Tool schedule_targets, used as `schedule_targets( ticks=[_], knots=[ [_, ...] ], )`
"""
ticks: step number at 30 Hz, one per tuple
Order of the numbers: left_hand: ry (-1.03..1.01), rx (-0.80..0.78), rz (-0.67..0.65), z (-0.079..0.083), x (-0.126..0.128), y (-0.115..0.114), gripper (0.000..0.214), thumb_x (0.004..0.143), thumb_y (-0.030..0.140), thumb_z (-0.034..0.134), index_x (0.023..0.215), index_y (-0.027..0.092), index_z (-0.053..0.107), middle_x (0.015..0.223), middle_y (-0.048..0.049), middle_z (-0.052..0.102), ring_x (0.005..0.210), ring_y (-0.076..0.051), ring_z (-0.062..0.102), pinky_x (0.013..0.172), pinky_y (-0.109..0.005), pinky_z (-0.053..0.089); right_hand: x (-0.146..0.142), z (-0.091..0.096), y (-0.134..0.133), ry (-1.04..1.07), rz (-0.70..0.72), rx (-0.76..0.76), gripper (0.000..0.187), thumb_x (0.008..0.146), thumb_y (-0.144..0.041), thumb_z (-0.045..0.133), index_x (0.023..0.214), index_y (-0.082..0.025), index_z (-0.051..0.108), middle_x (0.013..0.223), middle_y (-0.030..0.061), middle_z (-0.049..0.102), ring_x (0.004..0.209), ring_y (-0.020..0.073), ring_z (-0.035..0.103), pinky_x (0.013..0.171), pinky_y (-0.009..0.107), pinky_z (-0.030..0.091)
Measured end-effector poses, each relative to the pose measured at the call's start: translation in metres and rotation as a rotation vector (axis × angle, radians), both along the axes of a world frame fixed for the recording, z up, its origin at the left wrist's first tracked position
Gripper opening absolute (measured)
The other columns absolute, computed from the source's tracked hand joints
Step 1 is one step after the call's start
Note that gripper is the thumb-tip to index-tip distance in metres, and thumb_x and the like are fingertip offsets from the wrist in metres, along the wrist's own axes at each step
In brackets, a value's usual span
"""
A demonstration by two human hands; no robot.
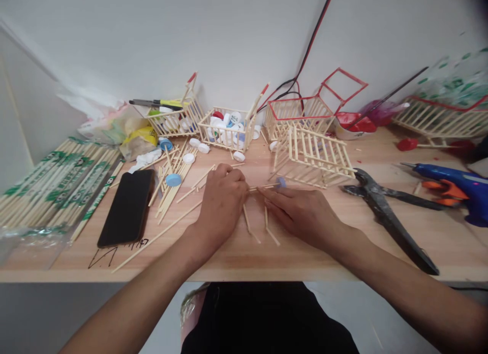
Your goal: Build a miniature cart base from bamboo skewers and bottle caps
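Note:
My left hand [224, 199] is closed, its fingertips pinched on a small frame of thin wooden sticks [253, 189] low over the table. My right hand [305, 209] comes from the other side, fingers held together with the tips on the same frame. Two bent stick legs [247, 219] stick out from it toward me between the hands. A blue bottle cap [281, 182] sits by the frame's right end, just beyond my right fingers; whether it is attached I cannot tell. The fingers hide much of the joint.
Behind stand stick baskets [312, 151], one with bottle caps [231, 125]. Left are loose sticks [168, 191], a phone [127, 206] and bagged chopsticks [57, 186]. Right lie black-handled pliers [389, 212] and a blue glue gun [450, 179]. The table edge [267, 275] is close to me.

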State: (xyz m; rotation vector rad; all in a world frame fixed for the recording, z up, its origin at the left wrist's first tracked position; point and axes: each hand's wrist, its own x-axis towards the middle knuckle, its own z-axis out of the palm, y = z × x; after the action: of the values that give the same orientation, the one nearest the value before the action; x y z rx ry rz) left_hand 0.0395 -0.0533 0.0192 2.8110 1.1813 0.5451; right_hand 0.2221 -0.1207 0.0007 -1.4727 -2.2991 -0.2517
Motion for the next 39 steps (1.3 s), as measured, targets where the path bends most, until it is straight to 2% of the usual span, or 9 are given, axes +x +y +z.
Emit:
schedule_targets(
  ticks=[6,10,17,22,25,28,34,39],
  knots=[
    [-0.009,0.002,0.005,0.001,0.0,-0.001,0.018,0.088,0.024,0.058,0.079,0.018,0.072,0.088,-0.0045,0.068,0.096,-0.024,0.048,0.078,-0.04,0.035,0.0,0.001,-0.002,-0.004,-0.024,-0.026,0.033,0.093,-0.023,0.048,0.12,-0.014,0.063,0.095,0.0068,0.074,0.08,0.0204,0.071,0.061,0.029,0.052],
    [-0.005,-0.003,0.0,0.001,0.0,-0.001,0.019,0.088,0.024,0.057,0.079,0.018,0.072,0.087,-0.005,0.068,0.096,-0.024,0.048,0.079,-0.04,0.035,0.0,0.002,-0.001,-0.017,-0.022,-0.022,0.033,0.093,-0.024,0.047,0.119,-0.013,0.064,0.097,0.0089,0.074,0.08,0.0207,0.071,0.061,0.029,0.051],
    [-0.047,-0.007,-0.008,0.0,0.0,-0.003,0.019,0.089,0.022,0.056,0.08,0.019,0.073,0.086,-0.0054,0.067,0.095,-0.024,0.047,0.079,-0.039,0.033,0.001,0.001,-0.001,-0.021,-0.045,-0.041,0.033,0.094,-0.025,0.046,0.12,-0.016,0.064,0.098,0.0092,0.074,0.079,0.0204,0.07,0.06,0.029,0.05],
    [-0.035,-0.02,0.007,0.002,-0.001,-0.003,0.016,0.087,0.022,0.058,0.08,0.019,0.072,0.089,-0.0049,0.069,0.099,-0.026,0.048,0.081,-0.041,0.034,0.008,0.002,0.0,0.1,0.001,-0.107,0.032,0.094,-0.023,0.044,0.121,-0.02,0.062,0.104,0.0076,0.071,0.088,0.0185,0.067,0.071,0.028,0.05],
    [-0.098,0.014,0.002,0.004,-0.008,-0.005,0.015,0.087,0.019,0.058,0.094,0.02,0.07,0.099,-0.0047,0.069,0.104,-0.026,0.049,0.086,-0.042,0.037,0.011,0.007,-0.001,0.21,0.046,-0.16,0.03,0.094,-0.023,0.045,0.118,-0.022,0.063,0.096,0.0054,0.069,0.084,0.0161,0.065,0.071,0.026,0.048],
    [-0.195,0.057,-0.017,0.008,-0.02,-0.014,0.023,0.087,0.015,0.055,0.107,0.02,0.066,0.107,-0.0059,0.067,0.107,-0.024,0.048,0.089,-0.042,0.04,0.013,0.014,-0.007,0.246,0.087,-0.211,0.027,0.092,-0.019,0.046,0.111,-0.022,0.064,0.097,0.0053,0.066,0.083,0.0148,0.063,0.067,0.025,0.047],
    [-0.324,-0.062,-0.053,0.002,-0.041,-0.054,0.018,0.088,0.012,0.053,0.095,0.02,0.067,0.099,-0.0051,0.066,0.101,-0.021,0.052,0.091,-0.04,0.044,0.012,0.017,-0.03,0.153,0.141,-0.366,0.027,0.089,-0.021,0.051,0.114,-0.025,0.059,0.103,0.0049,0.062,0.089,0.0164,0.061,0.069,0.027,0.048],
    [-0.368,-0.165,-0.019,-0.014,-0.036,-0.077,0.015,0.086,0.016,0.059,0.098,0.02,0.067,0.093,-0.0052,0.066,0.096,-0.021,0.051,0.085,-0.04,0.047,0.0,0.005,-0.039,0.187,0.173,-0.287,0.025,0.09,-0.026,0.054,0.113,-0.023,0.061,0.098,0.0052,0.063,0.088,0.0162,0.059,0.073,0.027,0.048]
  ],
)
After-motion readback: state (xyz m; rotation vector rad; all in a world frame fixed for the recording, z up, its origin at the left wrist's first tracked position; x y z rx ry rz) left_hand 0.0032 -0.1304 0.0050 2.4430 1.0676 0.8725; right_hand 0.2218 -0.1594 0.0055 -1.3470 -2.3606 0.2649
